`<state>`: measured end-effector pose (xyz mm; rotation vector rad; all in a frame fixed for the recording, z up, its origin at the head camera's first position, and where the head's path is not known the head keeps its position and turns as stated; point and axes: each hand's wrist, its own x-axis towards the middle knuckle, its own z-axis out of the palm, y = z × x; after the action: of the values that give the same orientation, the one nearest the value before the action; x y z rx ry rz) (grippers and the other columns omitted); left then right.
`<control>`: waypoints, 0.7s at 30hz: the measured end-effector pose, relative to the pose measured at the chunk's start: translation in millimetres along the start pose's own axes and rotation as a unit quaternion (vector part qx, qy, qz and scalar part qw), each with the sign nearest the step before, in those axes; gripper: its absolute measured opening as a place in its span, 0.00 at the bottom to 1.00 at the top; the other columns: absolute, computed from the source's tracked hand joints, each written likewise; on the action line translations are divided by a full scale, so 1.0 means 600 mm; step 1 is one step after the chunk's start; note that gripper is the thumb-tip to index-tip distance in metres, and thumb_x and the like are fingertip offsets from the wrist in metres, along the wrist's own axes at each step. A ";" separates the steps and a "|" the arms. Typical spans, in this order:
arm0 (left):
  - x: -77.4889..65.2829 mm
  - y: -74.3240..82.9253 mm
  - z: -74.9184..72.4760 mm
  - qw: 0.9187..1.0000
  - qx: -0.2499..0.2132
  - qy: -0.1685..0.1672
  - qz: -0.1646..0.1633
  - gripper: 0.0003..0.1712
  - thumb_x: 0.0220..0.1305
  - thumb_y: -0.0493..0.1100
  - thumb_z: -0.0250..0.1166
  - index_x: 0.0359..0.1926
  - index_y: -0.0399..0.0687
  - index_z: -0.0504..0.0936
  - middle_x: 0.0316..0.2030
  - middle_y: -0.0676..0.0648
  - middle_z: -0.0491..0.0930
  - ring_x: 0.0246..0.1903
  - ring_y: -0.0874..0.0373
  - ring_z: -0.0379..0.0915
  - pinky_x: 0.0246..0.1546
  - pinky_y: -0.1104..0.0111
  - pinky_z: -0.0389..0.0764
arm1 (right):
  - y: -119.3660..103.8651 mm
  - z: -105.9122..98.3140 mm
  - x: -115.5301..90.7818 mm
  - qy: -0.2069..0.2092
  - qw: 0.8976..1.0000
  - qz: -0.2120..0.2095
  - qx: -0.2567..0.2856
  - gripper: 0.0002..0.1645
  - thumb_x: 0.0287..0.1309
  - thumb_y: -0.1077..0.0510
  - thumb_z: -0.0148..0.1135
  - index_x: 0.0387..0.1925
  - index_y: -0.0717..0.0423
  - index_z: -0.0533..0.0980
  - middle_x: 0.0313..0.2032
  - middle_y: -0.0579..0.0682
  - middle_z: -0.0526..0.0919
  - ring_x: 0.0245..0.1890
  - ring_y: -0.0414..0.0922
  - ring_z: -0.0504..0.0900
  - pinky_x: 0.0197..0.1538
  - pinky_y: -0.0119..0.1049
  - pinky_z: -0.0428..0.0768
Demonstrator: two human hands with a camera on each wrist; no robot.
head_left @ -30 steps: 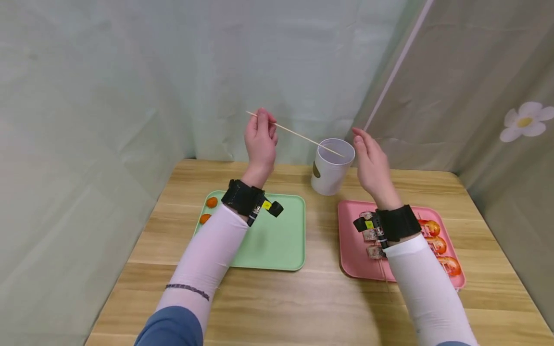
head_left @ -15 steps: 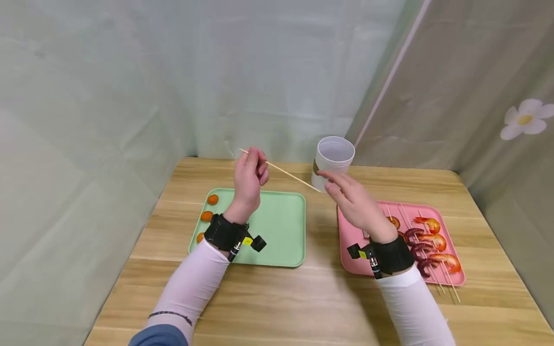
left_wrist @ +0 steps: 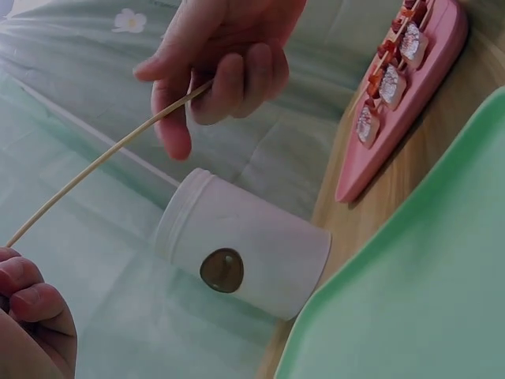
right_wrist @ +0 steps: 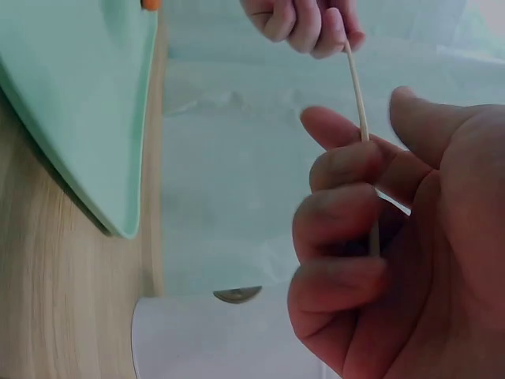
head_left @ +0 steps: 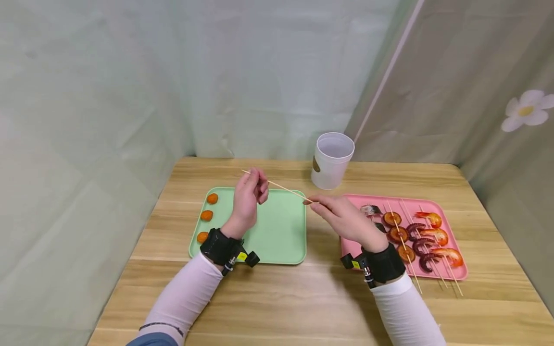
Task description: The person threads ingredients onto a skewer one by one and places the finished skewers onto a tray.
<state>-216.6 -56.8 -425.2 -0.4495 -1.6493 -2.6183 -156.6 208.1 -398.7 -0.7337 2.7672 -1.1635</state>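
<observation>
A thin wooden skewer (head_left: 286,189) slants between my two hands above the far right part of the green tray (head_left: 279,230). My left hand (head_left: 246,202) pinches it near its left end. My right hand (head_left: 348,218) has its fingers curled round the other end; in the right wrist view the skewer (right_wrist: 359,99) runs under several bent fingers, with the thumb held apart. Three small orange balls (head_left: 207,216) lie along the green tray's left side. Nothing is threaded on the visible part of the skewer.
A white cup (head_left: 331,170) stands behind the trays. On the pink tray (head_left: 351,247) at right lie skewers of shrimp (head_left: 434,236), dark tentacles (head_left: 425,245), brown round slices (head_left: 398,234) and grey-white pieces (head_left: 371,210), partly behind my right arm. Curtains enclose the table.
The left hand has brought the skewer out from over the cup, down and toward me. My right hand has moved left from beside the cup and taken hold of the skewer's right end.
</observation>
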 end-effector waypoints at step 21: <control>-0.004 0.027 -0.077 0.961 0.187 -0.141 -0.148 0.25 0.88 0.53 0.48 0.65 0.35 0.72 0.34 0.45 0.71 0.22 0.58 0.63 0.24 0.72 0.63 | 0.016 0.005 -0.007 0.046 0.998 0.037 -0.021 0.16 0.86 0.53 0.50 0.45 0.50 0.84 0.39 0.47 0.84 0.38 0.47 0.78 0.47 0.47 0.76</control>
<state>-222.3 -105.3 -429.9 -0.6225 -2.4131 -2.4186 -156.1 214.1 -408.1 -0.5889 2.8754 -1.1577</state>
